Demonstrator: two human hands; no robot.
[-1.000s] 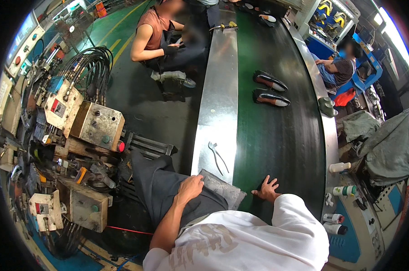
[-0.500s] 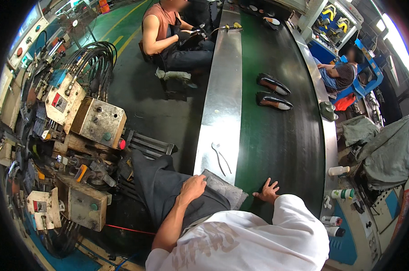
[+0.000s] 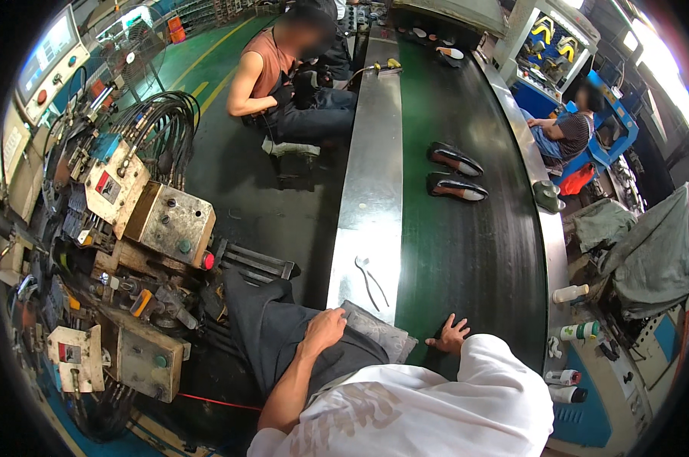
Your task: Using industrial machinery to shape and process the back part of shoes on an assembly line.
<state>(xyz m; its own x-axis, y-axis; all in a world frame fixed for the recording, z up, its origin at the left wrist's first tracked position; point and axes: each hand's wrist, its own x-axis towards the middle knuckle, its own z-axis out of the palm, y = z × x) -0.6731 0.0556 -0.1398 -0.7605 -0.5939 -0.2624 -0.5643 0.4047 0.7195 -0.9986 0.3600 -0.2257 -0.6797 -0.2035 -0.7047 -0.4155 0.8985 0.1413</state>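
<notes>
My left hand [image 3: 325, 329] rests on the dark trousers [image 3: 264, 324] over my thigh, fingers lying down, with nothing visible in it. Beside its fingertips, a worn grey patterned pad or cloth [image 3: 378, 333] reaches from my leg to the conveyor. My right hand [image 3: 450, 335] lies on the dark green conveyor belt [image 3: 477, 263], fingers spread and nothing held. A metal pair of pincers [image 3: 371, 282] sits on the steel ledge [image 3: 369, 190], ahead of the pad. Farther up the belt, two black shoes [image 3: 456, 160] [image 3: 457, 186] lie side by side.
Machines with hoses and control boxes [image 3: 169, 225] crowd the left. A seated co-worker [image 3: 283, 84] is beyond the ledge's left side; another person [image 3: 569, 133] sits right of the belt. Bottles [image 3: 579, 331] stand along the right. A yellow-handled tool [image 3: 390, 66] lies on the far ledge.
The whole view has tilted slightly upward. The seated co-worker's head leans forward and their gloved hands have drawn in toward the body. My hands stay in place.
</notes>
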